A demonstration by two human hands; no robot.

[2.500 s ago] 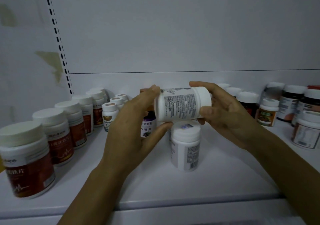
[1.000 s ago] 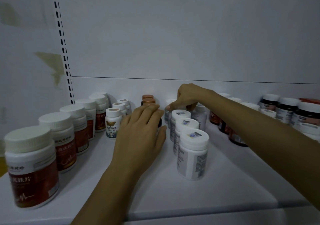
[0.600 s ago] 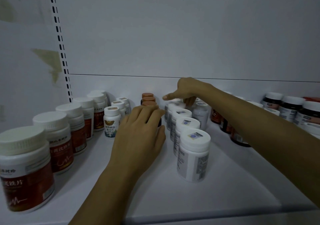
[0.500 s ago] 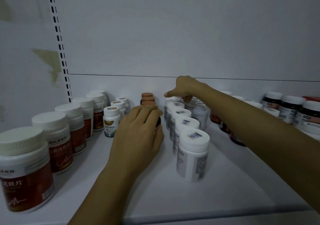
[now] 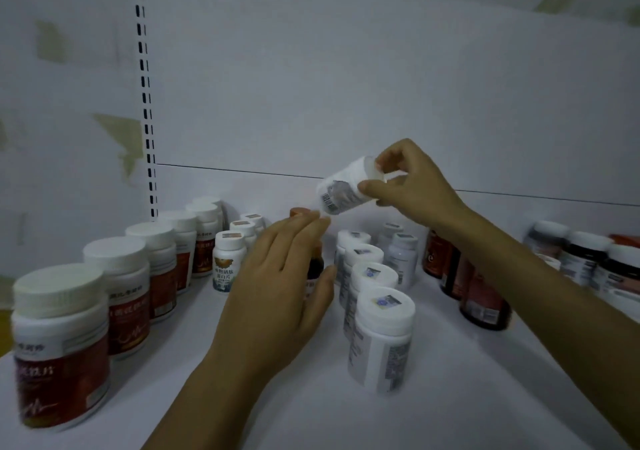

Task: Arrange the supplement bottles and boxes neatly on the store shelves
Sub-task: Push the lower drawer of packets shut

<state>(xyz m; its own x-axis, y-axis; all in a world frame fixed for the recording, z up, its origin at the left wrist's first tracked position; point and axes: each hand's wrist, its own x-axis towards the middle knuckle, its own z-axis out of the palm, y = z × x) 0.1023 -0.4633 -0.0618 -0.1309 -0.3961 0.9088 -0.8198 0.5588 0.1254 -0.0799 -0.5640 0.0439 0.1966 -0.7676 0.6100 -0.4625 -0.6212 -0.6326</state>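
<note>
Barcode (image 5: pixel 327 200) shows on tilted white bottle (image 5: pixel 343 190) right hand (image 5: pixel 414 188) pinches; left hand (image 5: pixel 280 290) straight-fingered, released.

Item: white bottle (image 5: pixel 341 195), white cap, grey barcode label; aloft, tilted cap-rightward, above far end of the row of white bottles (image 5: pixel 379 332), each upright, sticker-capped.

White shelf (image 5: pixel 450 397) — rows of supplement bottles (image 5: pixel 381 338) standing upright.

Dim, bluish, even light on the shelf (image 5: pixel 467 404), shadows soft. Motion blur smears the bottle (image 5: pixel 341 193) in my right hand (image 5: pixel 412 186) and the near left jar (image 5: pixel 59 349). The wide lens bows the edges.
</note>
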